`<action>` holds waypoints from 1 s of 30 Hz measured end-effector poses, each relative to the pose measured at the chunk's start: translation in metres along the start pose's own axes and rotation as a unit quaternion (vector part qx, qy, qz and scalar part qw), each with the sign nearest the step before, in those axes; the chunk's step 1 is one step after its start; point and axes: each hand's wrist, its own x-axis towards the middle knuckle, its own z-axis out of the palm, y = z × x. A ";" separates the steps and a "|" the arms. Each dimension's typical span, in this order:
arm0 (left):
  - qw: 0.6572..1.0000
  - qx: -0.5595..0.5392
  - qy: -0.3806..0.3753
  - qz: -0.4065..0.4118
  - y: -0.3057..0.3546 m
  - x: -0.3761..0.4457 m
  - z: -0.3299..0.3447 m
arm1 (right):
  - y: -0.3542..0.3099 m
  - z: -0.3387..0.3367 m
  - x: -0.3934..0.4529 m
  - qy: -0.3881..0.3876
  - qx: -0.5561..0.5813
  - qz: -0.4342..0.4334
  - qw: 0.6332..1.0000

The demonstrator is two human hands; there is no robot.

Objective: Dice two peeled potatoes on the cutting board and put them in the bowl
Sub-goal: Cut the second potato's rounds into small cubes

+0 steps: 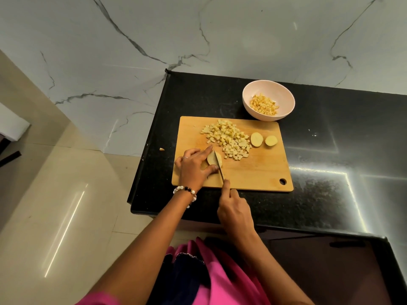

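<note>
The left hand (193, 167) lies curled over a potato piece (214, 159) at the near left of the cutting board (253, 172), forefinger stretched along its far side and thumb pressed against its near side. The right hand (234, 211) grips the handle of a knife (219, 166), forefinger laid forward towards the blade, which rests across the potato piece just right of the left fingers. A heap of diced potato (226, 138) lies on the far middle of the board, and two potato slices (256, 139) sit just right of it, side by side. The pink bowl (284, 93), holding some cubes, stands on the black counter (330, 150) just beyond the board's far right corner. One stray cube (161, 149) lies on the counter left of the board. A beaded bracelet (185, 190) circles the left wrist.
</note>
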 end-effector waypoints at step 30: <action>0.995 -0.090 0.040 0.005 -0.007 -0.001 0.003 | -0.006 -0.005 0.016 -0.025 -0.013 -0.006 1.000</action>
